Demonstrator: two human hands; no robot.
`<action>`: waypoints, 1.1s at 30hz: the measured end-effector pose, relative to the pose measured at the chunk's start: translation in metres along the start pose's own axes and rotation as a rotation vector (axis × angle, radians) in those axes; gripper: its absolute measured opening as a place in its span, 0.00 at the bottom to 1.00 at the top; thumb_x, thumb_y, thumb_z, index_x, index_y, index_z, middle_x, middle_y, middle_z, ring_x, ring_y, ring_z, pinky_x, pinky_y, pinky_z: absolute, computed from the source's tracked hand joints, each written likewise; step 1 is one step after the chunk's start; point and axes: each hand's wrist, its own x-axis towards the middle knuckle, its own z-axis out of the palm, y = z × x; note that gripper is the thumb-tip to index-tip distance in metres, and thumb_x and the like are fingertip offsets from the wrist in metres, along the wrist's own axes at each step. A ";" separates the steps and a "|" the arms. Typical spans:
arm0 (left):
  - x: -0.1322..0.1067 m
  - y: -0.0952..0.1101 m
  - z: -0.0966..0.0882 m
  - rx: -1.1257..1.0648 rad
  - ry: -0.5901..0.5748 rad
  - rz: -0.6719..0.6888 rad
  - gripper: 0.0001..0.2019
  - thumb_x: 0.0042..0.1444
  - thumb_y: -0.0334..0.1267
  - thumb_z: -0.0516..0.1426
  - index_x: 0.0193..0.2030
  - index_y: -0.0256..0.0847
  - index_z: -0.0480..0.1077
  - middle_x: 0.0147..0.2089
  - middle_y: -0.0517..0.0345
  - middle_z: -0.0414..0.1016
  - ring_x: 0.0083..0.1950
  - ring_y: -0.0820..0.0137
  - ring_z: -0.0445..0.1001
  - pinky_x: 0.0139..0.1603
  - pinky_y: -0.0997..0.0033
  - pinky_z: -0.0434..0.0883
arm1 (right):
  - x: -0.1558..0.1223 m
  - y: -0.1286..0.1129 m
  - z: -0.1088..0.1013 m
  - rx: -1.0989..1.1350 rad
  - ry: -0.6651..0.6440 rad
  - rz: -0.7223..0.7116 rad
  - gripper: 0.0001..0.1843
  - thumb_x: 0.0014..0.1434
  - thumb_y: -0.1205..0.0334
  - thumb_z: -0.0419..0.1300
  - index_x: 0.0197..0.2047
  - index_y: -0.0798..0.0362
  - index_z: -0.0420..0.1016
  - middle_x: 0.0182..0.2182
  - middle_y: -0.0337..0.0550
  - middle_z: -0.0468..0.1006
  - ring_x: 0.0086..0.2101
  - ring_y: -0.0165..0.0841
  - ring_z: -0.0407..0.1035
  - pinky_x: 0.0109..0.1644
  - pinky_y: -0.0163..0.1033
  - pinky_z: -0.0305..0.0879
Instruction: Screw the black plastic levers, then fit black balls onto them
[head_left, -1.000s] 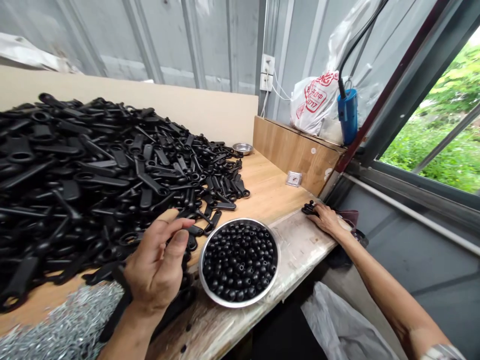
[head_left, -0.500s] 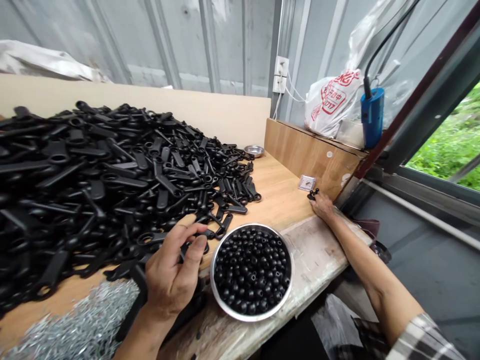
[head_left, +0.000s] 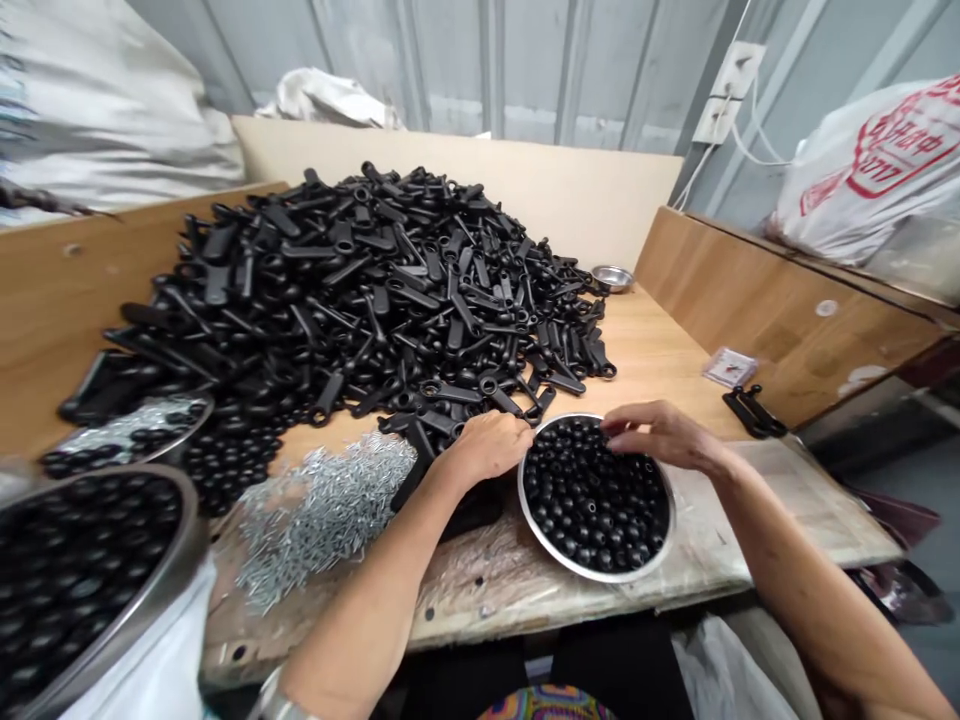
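Note:
A round metal bowl point(head_left: 531, 520) full of small black balls point(head_left: 592, 505) stands near the bench's front edge. My right hand point(head_left: 660, 432) reaches over its far right rim, fingers slightly bent above the balls and the thumb apart; nothing shows in it. Close to the bowl's left rim, my left hand point(head_left: 491, 447) is closed with its knuckles up; its fingertips are hidden, so what they hold, if anything, does not show. Loose black handles with ring ends point(head_left: 450, 392) lie just behind it, at the front of a big heap point(head_left: 375, 290).
Silvery pins point(head_left: 322, 515) lie piled on the left. A larger tub point(head_left: 187, 505) of black balls stands at lower left. Two black handles point(head_left: 752, 412) lie at right beside a small clear box point(head_left: 730, 367). Wooden boards point(head_left: 750, 290) border the bench; a small metal dish point(head_left: 612, 279) sits behind.
My right hand has come from the far right to the bowl, leaving black handles there. My left hand has turned and closed beside the bowl. The view has swung left.

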 end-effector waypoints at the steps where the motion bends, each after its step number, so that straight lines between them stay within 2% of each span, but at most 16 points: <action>1: -0.001 -0.001 -0.002 0.013 -0.004 -0.013 0.18 0.60 0.39 0.42 0.35 0.45 0.73 0.40 0.58 0.75 0.43 0.68 0.72 0.43 0.69 0.66 | 0.005 -0.018 0.002 0.008 -0.223 -0.062 0.14 0.51 0.53 0.61 0.40 0.49 0.78 0.32 0.36 0.79 0.32 0.33 0.71 0.36 0.35 0.64; 2: -0.003 -0.002 -0.004 0.031 0.001 -0.038 0.17 0.60 0.38 0.43 0.36 0.45 0.73 0.40 0.57 0.75 0.43 0.67 0.72 0.43 0.69 0.66 | 0.011 -0.034 0.003 -0.047 -0.353 -0.103 0.15 0.50 0.55 0.62 0.42 0.47 0.77 0.32 0.36 0.78 0.32 0.33 0.71 0.34 0.34 0.62; 4: -0.007 -0.004 -0.008 0.084 0.024 -0.119 0.14 0.57 0.36 0.46 0.38 0.42 0.73 0.40 0.52 0.75 0.45 0.63 0.71 0.43 0.65 0.66 | 0.019 -0.056 0.005 -0.257 -0.451 -0.144 0.14 0.49 0.60 0.63 0.42 0.47 0.77 0.32 0.37 0.78 0.32 0.34 0.71 0.33 0.34 0.59; 6: -0.009 -0.005 -0.008 0.143 0.041 -0.203 0.12 0.53 0.35 0.50 0.36 0.37 0.74 0.41 0.46 0.73 0.47 0.56 0.69 0.43 0.60 0.66 | 0.022 -0.066 0.008 -0.450 -0.428 -0.157 0.10 0.48 0.62 0.62 0.37 0.48 0.78 0.32 0.39 0.78 0.33 0.36 0.70 0.32 0.35 0.55; 8: -0.008 -0.004 -0.003 0.187 0.041 -0.246 0.11 0.50 0.33 0.52 0.35 0.35 0.74 0.43 0.42 0.72 0.48 0.53 0.67 0.42 0.58 0.66 | 0.021 -0.066 0.013 -0.515 -0.444 -0.170 0.07 0.48 0.63 0.60 0.34 0.51 0.76 0.32 0.42 0.78 0.33 0.37 0.70 0.31 0.36 0.53; 13: -0.002 -0.002 0.014 0.251 0.032 -0.224 0.14 0.53 0.28 0.47 0.37 0.35 0.73 0.40 0.44 0.72 0.44 0.58 0.69 0.38 0.63 0.66 | 0.011 -0.054 0.023 -0.326 -0.465 -0.255 0.08 0.49 0.69 0.57 0.33 0.52 0.74 0.31 0.41 0.77 0.33 0.34 0.69 0.35 0.34 0.55; 17: 0.005 -0.002 0.017 0.273 0.013 -0.193 0.13 0.55 0.34 0.48 0.36 0.34 0.73 0.38 0.42 0.72 0.42 0.55 0.71 0.37 0.61 0.67 | 0.013 -0.046 0.027 -0.183 -0.382 -0.278 0.05 0.52 0.66 0.58 0.34 0.52 0.75 0.29 0.39 0.76 0.32 0.31 0.68 0.36 0.33 0.56; 20: 0.006 0.001 0.015 0.264 0.051 -0.204 0.14 0.55 0.36 0.47 0.36 0.34 0.73 0.37 0.41 0.72 0.40 0.53 0.73 0.37 0.59 0.68 | 0.014 -0.043 0.027 -0.020 -0.282 -0.271 0.09 0.56 0.66 0.57 0.39 0.52 0.76 0.33 0.39 0.76 0.35 0.31 0.68 0.39 0.33 0.58; 23: 0.005 0.005 0.015 0.224 0.146 -0.231 0.14 0.55 0.36 0.46 0.37 0.35 0.71 0.37 0.43 0.72 0.40 0.55 0.73 0.38 0.60 0.68 | 0.013 -0.044 0.024 0.243 -0.191 -0.230 0.12 0.58 0.67 0.54 0.44 0.52 0.74 0.33 0.38 0.75 0.34 0.30 0.68 0.40 0.33 0.60; 28: 0.011 -0.006 0.019 0.092 0.399 -0.336 0.15 0.57 0.36 0.44 0.41 0.35 0.69 0.37 0.44 0.73 0.40 0.58 0.74 0.40 0.62 0.67 | 0.015 -0.041 0.026 0.695 -0.111 -0.052 0.11 0.58 0.58 0.55 0.41 0.56 0.69 0.27 0.38 0.71 0.25 0.26 0.65 0.28 0.31 0.60; 31: 0.014 -0.023 0.015 -0.052 0.583 -0.407 0.15 0.56 0.35 0.45 0.43 0.36 0.70 0.35 0.46 0.74 0.39 0.61 0.74 0.41 0.64 0.67 | 0.020 -0.037 0.031 0.828 -0.080 -0.006 0.14 0.57 0.54 0.56 0.41 0.56 0.68 0.27 0.39 0.72 0.24 0.26 0.66 0.27 0.32 0.61; 33: 0.012 -0.031 0.008 -0.188 0.720 -0.427 0.16 0.56 0.35 0.46 0.45 0.37 0.71 0.38 0.48 0.75 0.40 0.65 0.74 0.43 0.66 0.67 | 0.022 -0.035 0.033 0.842 -0.037 -0.021 0.14 0.57 0.53 0.56 0.38 0.56 0.70 0.27 0.40 0.72 0.25 0.27 0.66 0.28 0.32 0.62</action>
